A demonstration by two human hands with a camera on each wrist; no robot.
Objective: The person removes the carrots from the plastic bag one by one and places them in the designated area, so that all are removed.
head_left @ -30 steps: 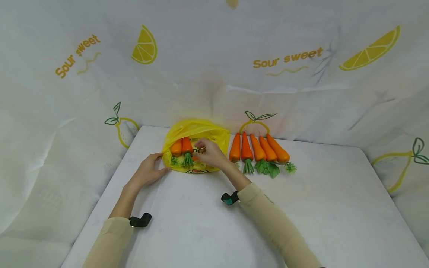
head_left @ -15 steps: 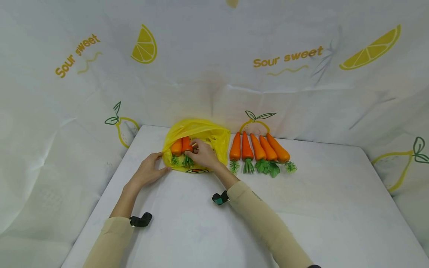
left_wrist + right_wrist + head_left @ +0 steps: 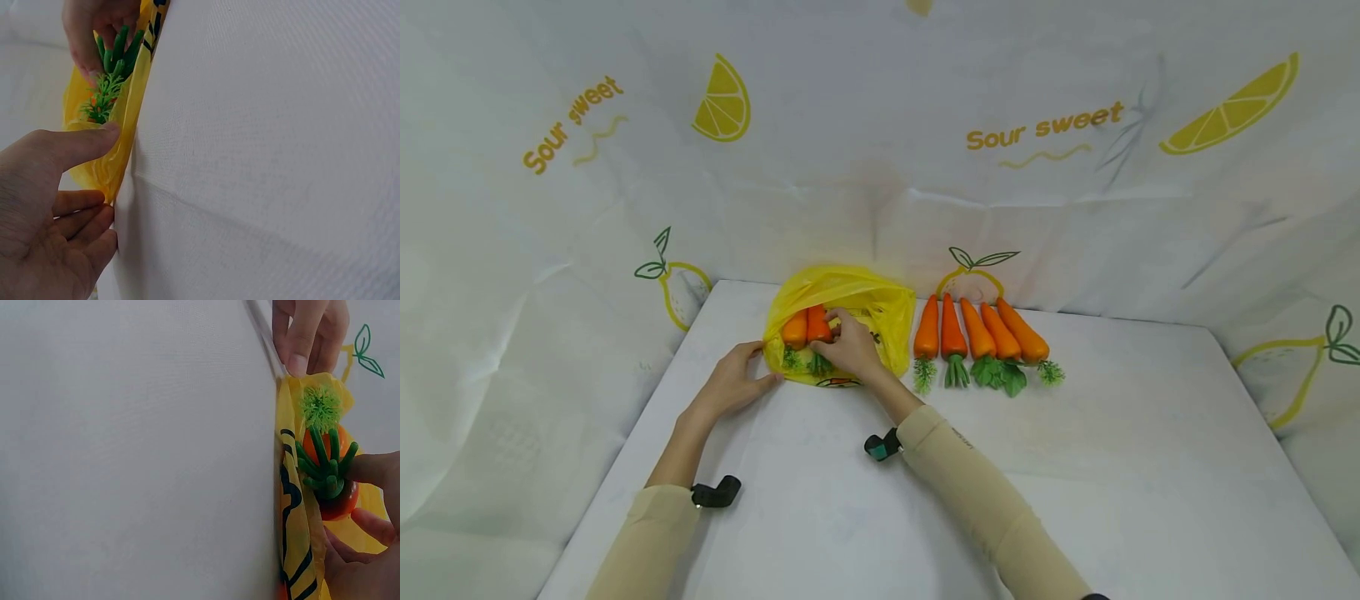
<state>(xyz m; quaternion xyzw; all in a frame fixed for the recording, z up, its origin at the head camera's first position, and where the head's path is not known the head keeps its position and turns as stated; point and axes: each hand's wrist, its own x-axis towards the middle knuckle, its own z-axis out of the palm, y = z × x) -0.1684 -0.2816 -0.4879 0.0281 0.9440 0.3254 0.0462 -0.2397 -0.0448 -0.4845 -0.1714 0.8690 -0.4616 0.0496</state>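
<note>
A yellow plastic bag [image 3: 872, 287] lies at the back left of the table, its mouth facing me. Two carrots are side by side inside: an orange one [image 3: 794, 332] with feathery greens on the left, a redder one [image 3: 817, 322] with thick green stalks on the right. My right hand [image 3: 853, 346] reaches into the mouth and grips the redder carrot near its stalk end; the right wrist view shows thumb and fingers about its top [image 3: 340, 505]. At the left corner, my left hand [image 3: 733, 382] pinches the bag's edge between thumb and fingers.
Right of the bag, several carrots [image 3: 953, 332] lie in a row, tips toward the back, with differing green tops. A white cloth printed with lemons [image 3: 880, 192] hangs behind the white table [image 3: 820, 483]. Black cameras sit on both wrists.
My right hand has moved left and slightly inward across the bag's mouth, from beside the redder carrot to gripping its top. My left hand keeps its place on the bag.
</note>
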